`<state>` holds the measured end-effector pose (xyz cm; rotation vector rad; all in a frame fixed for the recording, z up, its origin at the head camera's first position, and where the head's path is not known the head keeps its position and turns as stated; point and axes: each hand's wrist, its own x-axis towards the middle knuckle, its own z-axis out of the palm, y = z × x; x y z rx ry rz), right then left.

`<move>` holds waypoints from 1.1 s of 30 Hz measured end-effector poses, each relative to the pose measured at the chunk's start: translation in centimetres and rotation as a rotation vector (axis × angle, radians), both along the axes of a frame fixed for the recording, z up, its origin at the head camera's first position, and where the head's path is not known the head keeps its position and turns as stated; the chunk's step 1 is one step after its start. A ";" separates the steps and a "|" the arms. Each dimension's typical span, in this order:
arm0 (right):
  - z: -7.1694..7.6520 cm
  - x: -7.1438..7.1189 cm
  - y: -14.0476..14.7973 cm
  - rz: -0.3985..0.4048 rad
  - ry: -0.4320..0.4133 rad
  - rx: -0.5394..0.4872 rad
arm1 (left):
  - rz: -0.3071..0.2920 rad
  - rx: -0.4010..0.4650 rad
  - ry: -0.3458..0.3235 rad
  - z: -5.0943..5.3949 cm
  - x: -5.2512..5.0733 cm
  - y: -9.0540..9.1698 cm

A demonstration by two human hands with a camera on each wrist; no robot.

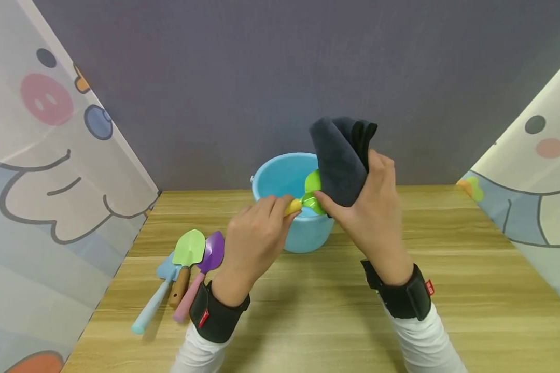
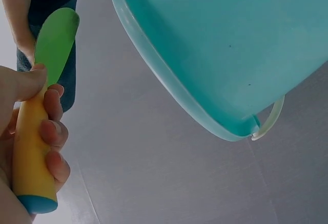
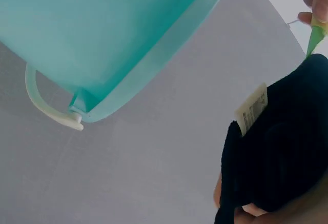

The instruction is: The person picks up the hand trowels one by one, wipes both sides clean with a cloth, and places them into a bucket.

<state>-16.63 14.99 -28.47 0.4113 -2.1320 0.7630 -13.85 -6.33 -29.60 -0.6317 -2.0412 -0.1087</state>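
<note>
My left hand grips the yellow handle of a small garden trowel with a green blade; the handle's blue end shows in the left wrist view. My right hand holds a folded dark grey cloth with black edging, its thumb at the green blade. The cloth hides part of the blade. A white label sticks out from the cloth in the right wrist view. Both hands are above the near rim of a light blue bucket, whose interior is partly hidden by the cloth and hands.
On the wooden table, left of my left hand, lie a blue trowel, a green trowel with a wooden handle and a purple trowel with a pink handle. A grey wall rises behind; cartoon-printed panels flank the table.
</note>
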 end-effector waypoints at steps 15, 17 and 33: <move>0.4 -0.1 0.3 0.053 0.071 -0.257 | -0.027 0.026 0.035 0.1 0.0 0.1; 0.5 -0.2 0.4 0.047 0.081 -0.282 | -0.033 0.036 0.033 0.1 0.0 0.0; 0.5 -0.7 2.0 -0.034 0.053 -0.295 | -0.048 0.061 -0.046 0.2 0.0 -0.4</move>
